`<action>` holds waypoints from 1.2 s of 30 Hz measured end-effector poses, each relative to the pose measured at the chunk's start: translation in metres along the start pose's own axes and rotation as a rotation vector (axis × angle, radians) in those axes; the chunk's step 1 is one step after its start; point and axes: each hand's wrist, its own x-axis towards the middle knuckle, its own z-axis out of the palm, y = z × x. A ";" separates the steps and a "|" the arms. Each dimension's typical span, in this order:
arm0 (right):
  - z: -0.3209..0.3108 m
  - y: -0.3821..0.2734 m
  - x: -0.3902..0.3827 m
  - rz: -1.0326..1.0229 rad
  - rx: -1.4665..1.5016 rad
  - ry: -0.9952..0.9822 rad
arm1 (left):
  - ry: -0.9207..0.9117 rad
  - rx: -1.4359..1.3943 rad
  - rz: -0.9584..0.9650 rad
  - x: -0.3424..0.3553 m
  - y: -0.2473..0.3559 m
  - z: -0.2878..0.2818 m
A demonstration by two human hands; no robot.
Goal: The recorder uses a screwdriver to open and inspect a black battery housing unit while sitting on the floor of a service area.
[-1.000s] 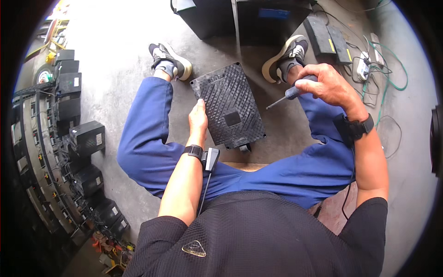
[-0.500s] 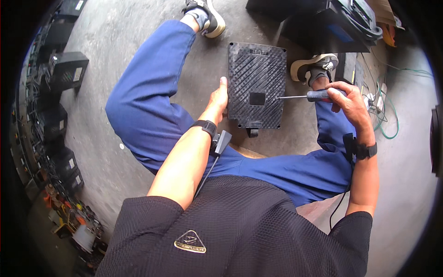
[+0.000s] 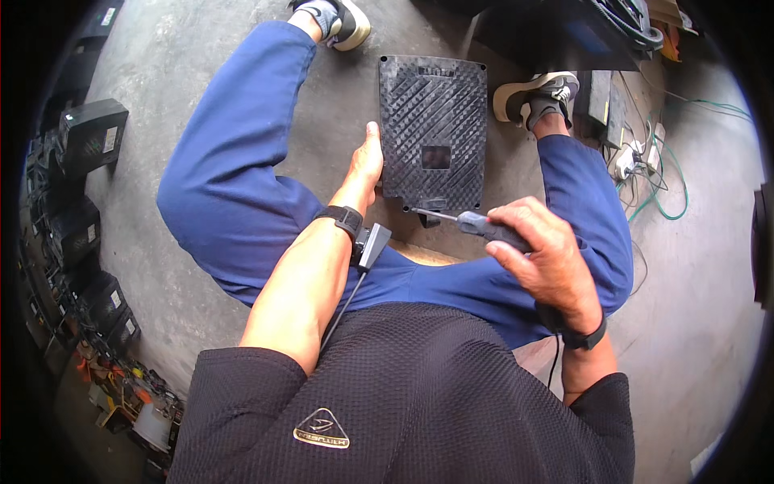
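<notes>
Black ribbed plastic rectangular case (image 3: 433, 113) sits between blue-trousered legs (image 3: 234, 145). I've got the right hand (image 3: 550, 256) gripping a grey-handled screwdriver (image 3: 474, 223) by its near edge; left hand (image 3: 367, 164) at its left side, can't tell if fingers grip. Probably screw work; next needs careful tip alignment.

Around the ribbed black case (image 3: 435, 97), floor (image 3: 334, 105) leaves passage at ten and twelve o'clock; the left hand (image 3: 368, 161) blocks eight, the screwdriver (image 3: 472, 223) and right hand (image 3: 550, 256) five, the right shoe (image 3: 516, 101) two.

Left shoe (image 3: 350, 26) cropped above, screwdriver (image 3: 472, 223) half-hidden by right hand (image 3: 553, 260)
</notes>
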 end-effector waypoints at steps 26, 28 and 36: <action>0.067 -0.027 0.012 -0.110 -0.280 -0.057 | 0.393 0.613 0.540 0.010 0.015 0.016; 0.076 -0.029 0.017 -0.145 -0.333 -0.102 | 0.402 0.657 0.590 0.014 0.013 0.021; 0.102 -0.025 0.028 -0.183 -0.391 -0.178 | 0.420 0.437 0.492 0.011 0.009 0.019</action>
